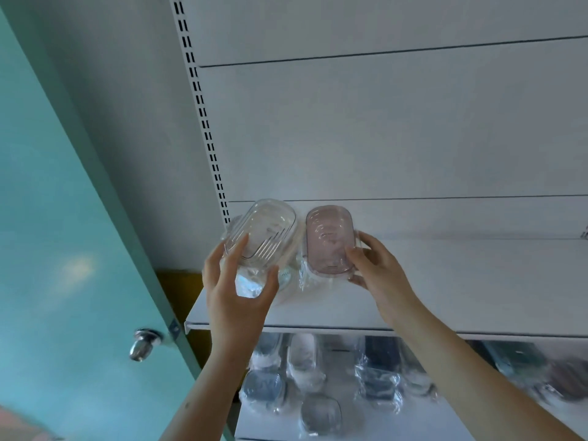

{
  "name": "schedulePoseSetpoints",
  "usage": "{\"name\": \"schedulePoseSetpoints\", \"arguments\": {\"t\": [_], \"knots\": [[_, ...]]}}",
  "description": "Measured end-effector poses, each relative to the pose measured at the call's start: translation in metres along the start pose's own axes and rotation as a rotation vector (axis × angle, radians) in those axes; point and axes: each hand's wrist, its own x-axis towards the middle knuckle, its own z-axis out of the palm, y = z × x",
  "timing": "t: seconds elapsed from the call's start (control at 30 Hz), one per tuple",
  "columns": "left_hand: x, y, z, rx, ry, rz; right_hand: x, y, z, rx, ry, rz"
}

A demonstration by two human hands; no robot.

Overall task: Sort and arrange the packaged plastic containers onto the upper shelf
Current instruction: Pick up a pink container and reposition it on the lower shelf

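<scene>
We were setting two wrapped containers at the upper shelf's [445, 281] left end. Our left hand [237, 291] curled round the clear container [264, 230]; our right hand [378, 268] pinched the pink container [329, 238], the two just beside each other. Next, we judged, each needed seating flat and pushing back. More packaged containers [318, 386] waited on the lower shelf, the slotted upright [203, 122] close at left

1. No legible text, brand, number or sign found anywhere in view.
2. Clear container [262, 230]: faint dark mark on its base, too small and blurred to read.
</scene>
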Motion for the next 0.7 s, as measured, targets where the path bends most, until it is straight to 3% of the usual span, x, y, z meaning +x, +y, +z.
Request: {"name": "schedulePoseSetpoints", "arguments": {"t": [0.3, 0.7], "knots": [[-0.089, -0.021, -0.046, -0.001, -0.067, 0.013, -0.088, 0.036, -0.013, 0.001, 0.052, -0.005], [-0.195, -0.056, -0.045, -0.010, -0.359, -0.019, -0.184, 0.115, -0.052, -0.122, 0.201, 0.218]]}}
